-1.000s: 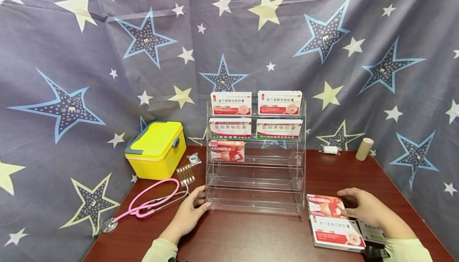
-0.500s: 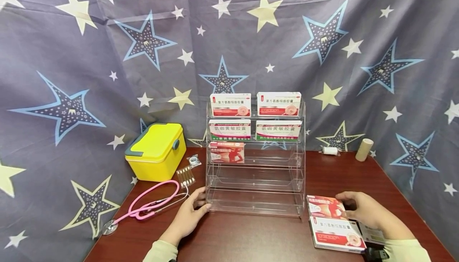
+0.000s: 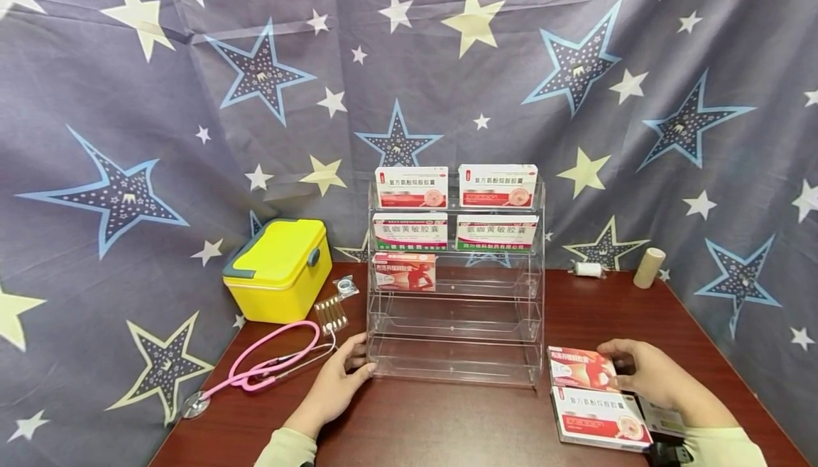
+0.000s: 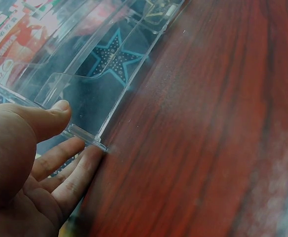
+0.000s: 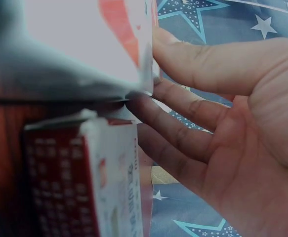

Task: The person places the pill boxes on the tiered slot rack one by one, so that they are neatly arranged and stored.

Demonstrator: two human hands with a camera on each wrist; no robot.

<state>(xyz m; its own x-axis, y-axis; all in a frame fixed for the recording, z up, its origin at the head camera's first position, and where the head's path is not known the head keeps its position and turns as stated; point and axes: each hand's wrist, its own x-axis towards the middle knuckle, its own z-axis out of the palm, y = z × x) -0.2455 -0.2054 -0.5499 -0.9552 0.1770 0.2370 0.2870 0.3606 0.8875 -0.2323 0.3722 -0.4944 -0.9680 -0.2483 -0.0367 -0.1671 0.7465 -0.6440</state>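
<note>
A clear acrylic display rack [image 3: 452, 360] stands on the table, with medicine boxes on its upper tiers. My left hand [image 3: 339, 384] grips its lower left corner, thumb in front and fingers at the side; the left wrist view shows the thumb [image 4: 47, 121] against the clear edge. On the right, my right hand [image 3: 655, 378] pinches the right end of a red medicine box [image 3: 580, 369]. Just in front of it lies a white-and-red medicine box [image 3: 601, 417]. In the right wrist view the fingers [image 5: 183, 138] lie by the box ends; a lower box [image 5: 114, 182] shows beneath.
One red box [image 3: 405, 272] sits at the left of the rack's third tier. Left of the rack are a yellow case [image 3: 277, 272], a pink stethoscope [image 3: 275, 364] and a packet of cotton swabs [image 3: 331, 313]. Two rolls, one tan [image 3: 649, 268], stand at the back right.
The red box under my right hand has shifted very slightly. Both hands otherwise keep their places, and the head view has tilted a little.
</note>
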